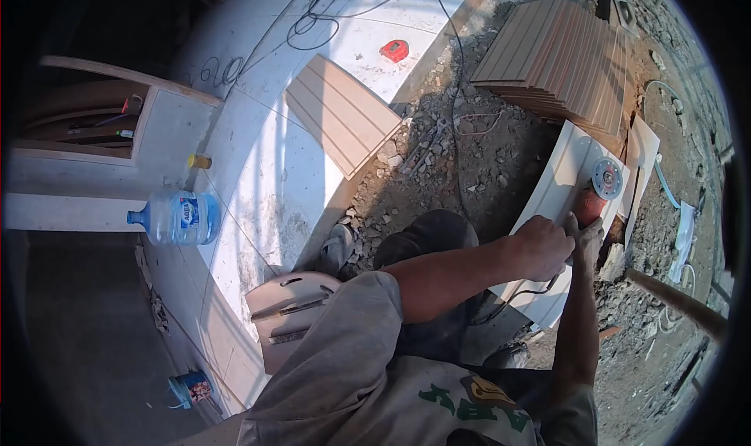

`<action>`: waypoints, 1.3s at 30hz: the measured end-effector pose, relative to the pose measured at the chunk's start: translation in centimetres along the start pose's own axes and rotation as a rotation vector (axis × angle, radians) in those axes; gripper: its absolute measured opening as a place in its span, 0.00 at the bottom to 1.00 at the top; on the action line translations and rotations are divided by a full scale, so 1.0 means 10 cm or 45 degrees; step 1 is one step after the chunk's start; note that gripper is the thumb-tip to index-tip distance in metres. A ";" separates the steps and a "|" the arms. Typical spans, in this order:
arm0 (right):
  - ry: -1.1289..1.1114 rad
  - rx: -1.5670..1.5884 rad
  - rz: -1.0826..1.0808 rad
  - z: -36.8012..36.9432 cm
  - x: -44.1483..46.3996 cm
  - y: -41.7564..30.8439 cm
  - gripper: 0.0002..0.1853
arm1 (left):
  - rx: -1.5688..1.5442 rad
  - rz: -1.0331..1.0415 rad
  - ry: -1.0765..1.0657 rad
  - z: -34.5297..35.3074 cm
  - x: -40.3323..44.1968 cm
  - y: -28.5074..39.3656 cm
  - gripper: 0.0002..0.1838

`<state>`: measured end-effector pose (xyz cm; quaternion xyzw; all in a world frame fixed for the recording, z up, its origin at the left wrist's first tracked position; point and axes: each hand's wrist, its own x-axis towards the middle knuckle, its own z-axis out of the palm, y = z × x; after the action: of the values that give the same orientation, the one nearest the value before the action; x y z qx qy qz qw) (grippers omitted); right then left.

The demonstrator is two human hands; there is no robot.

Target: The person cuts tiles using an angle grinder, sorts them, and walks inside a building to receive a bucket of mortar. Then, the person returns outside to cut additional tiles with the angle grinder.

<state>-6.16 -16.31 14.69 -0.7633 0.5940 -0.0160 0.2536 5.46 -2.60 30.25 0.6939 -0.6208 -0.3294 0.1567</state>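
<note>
My right hand is wrapped around the red body of an angle grinder. The grinder's round metal disc faces up over a pale tile panel, near its right edge. My left hand is closed in a fist at the grinder's rear end, close beside my right hand; its grip is partly hidden. A black cord comes out below my left hand and runs across the panel. Whether the disc touches the panel, I cannot tell.
A stack of grooved tiles stands beyond the panel on rubble ground. On the white tiled floor are one grooved tile, a red tape measure and a large water bottle. A wooden pole lies right.
</note>
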 end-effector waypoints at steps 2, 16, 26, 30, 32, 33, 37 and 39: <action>0.006 0.066 0.038 0.15 0.10 -0.14 0.51 | 0.111 0.136 -0.019 -0.10 -0.03 0.13 0.18; 0.092 0.350 -0.217 0.11 0.54 0.58 0.31 | 0.106 0.106 0.184 0.28 -0.31 0.25 0.27; -0.767 2.448 -0.445 -1.14 -1.29 0.16 0.32 | -0.911 -0.165 0.077 0.80 -0.38 0.45 0.46; -0.566 2.183 -0.451 -1.28 -1.66 0.30 0.30 | -1.414 0.137 -0.036 1.06 -0.65 0.89 0.38; -0.264 1.542 -0.404 -1.27 -1.65 0.48 0.27 | -1.165 0.181 0.121 1.34 -0.64 0.86 0.36; -0.259 1.555 -0.404 -1.24 -1.75 0.48 0.27 | -1.153 0.180 0.115 1.43 -0.62 0.81 0.36; -0.082 1.946 -0.065 -0.81 -1.86 0.76 0.22 | -0.397 -0.224 0.236 1.50 -0.79 0.93 0.56; -0.072 2.111 -0.030 -0.84 -1.94 0.86 0.20 | -0.374 -0.214 0.211 1.64 -0.81 0.98 0.59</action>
<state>-22.34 -3.05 23.93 -0.3352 0.3747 -0.4321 0.7487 -12.73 6.62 26.46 0.7377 -0.4909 -0.3701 0.2791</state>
